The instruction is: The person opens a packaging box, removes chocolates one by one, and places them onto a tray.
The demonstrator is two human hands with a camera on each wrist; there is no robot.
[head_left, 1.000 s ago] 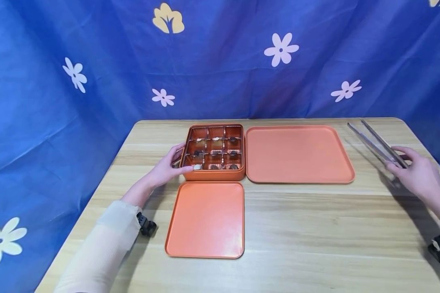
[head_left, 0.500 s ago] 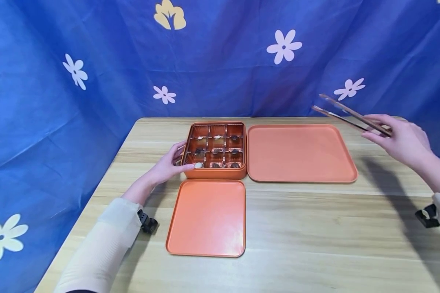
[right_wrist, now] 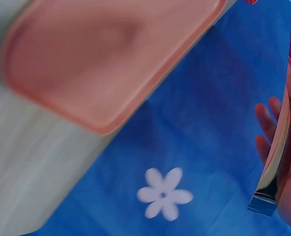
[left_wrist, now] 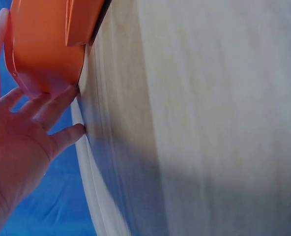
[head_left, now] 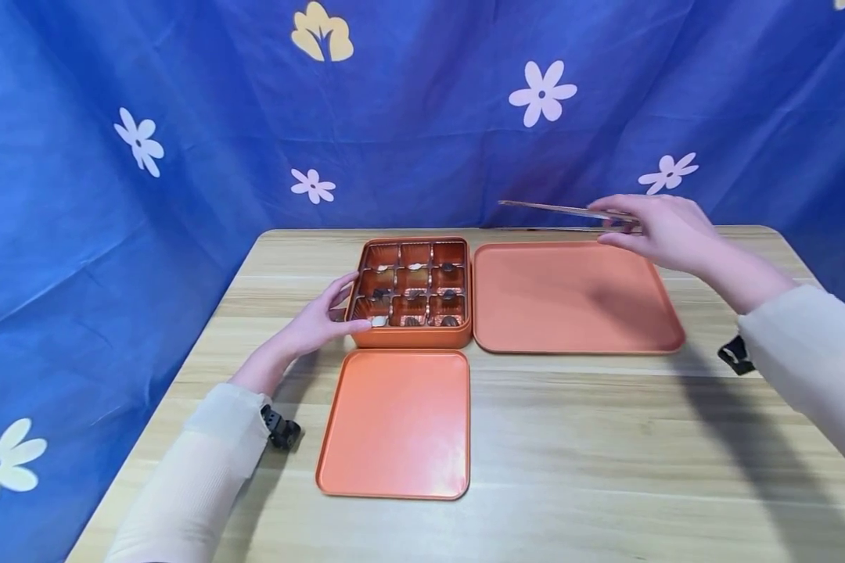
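Observation:
In the head view, my left hand holds the left front corner of a square orange box, its thumb on the front rim and fingers along the side. The left wrist view shows those fingers against the box wall. Inside the box, a brown divided insert bears small dark and white pieces, too small to tell their kind. My right hand grips metal tongs above the back of the pink-orange tray. The tongs' arms stand apart and point left towards the box, nothing between them.
A square orange lid lies flat in front of the box. The tray stands right beside the box. All rest on a wooden table, with a blue flowered curtain behind its far edge.
My right hand has carried the tongs up from the table's right side and leftwards to above the tray, turning them towards the box. My left hand stays at the box.

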